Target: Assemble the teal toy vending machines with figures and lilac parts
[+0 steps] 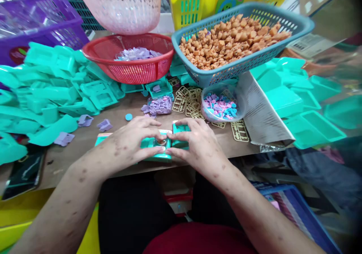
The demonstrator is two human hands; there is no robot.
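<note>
Both hands pressed onto a teal plastic case at the table's near edge.

The left hand point(132, 142) and right hand point(198, 144) close fingertips together over the teal case point(158, 146) on the wooden table point(85, 144), seemingly mid-assembly; the fit likely needs firm, even pressure. Around it lie a teal shell heap point(51, 91), blue basket point(240, 63) of tan pieces, red basket point(130, 57), gold sprues point(189, 103), lilac bits point(160, 106).
</note>
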